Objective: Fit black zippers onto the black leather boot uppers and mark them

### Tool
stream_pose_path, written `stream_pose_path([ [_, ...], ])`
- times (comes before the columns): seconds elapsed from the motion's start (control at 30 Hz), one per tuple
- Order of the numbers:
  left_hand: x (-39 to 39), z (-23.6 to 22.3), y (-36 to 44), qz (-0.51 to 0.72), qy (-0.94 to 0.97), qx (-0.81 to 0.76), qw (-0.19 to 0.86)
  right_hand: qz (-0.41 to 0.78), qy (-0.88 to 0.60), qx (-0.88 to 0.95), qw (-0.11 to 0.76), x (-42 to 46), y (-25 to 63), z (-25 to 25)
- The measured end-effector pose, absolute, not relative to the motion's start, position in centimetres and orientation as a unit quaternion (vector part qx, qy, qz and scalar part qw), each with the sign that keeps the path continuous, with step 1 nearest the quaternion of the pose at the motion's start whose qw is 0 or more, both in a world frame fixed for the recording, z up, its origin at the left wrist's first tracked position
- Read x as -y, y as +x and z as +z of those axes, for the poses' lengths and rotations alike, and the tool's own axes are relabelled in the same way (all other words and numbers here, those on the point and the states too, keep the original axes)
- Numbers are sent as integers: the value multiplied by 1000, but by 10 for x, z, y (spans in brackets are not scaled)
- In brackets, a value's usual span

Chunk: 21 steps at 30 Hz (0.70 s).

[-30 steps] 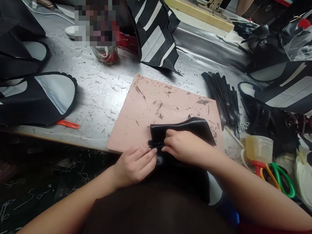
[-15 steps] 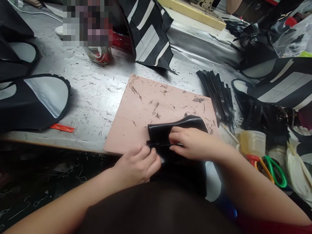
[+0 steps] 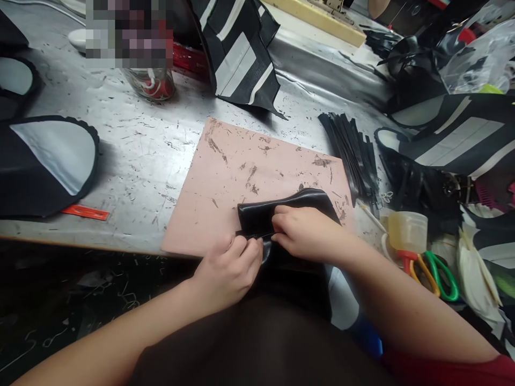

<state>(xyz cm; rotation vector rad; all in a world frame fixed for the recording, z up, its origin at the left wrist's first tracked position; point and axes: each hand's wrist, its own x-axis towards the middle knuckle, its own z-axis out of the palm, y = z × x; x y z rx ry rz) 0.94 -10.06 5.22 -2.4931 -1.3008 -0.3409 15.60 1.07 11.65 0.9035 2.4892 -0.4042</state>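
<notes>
A glossy black leather boot upper [image 3: 285,206] lies folded over the front edge of a pink cutting board [image 3: 209,182], its lower part hanging towards my lap. My left hand [image 3: 233,262] pinches the near edge of the leather at the board's front, fingers curled and the tips partly hidden. A little to the right, my right hand [image 3: 301,230] is closed with thumb and forefinger on the same edge. Between the two hands runs a narrow dark strip along the seam; whether it is a zip or a folded edge I cannot tell.
Black strips [image 3: 350,155] lie right of the board. Beyond them are green-handled scissors [image 3: 442,276] and a plastic cup [image 3: 408,230]. More boot uppers [image 3: 48,166] lie left, near an orange blade-like tool [image 3: 85,212]. A glass jar [image 3: 151,83] stands behind.
My right hand slid right along the edge, away from my left, then came back closer to it. Both hands keep hold of the leather. The whole view has shifted, moving things leftward.
</notes>
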Motion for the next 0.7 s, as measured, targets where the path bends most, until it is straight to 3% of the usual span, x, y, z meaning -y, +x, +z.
stream_pose_path([
  [0.3, 101, 53, 24, -143, -898, 385, 156, -83, 316, -919, 220, -4, 157, 115],
  [0.5, 102, 50, 22, -132, -892, 403, 157, -158, 359, -885, 251, -25, 178, 134],
  [0.7, 102, 47, 18, -135, -891, 406, 152, -209, 382, -869, 235, -30, 183, 120],
])
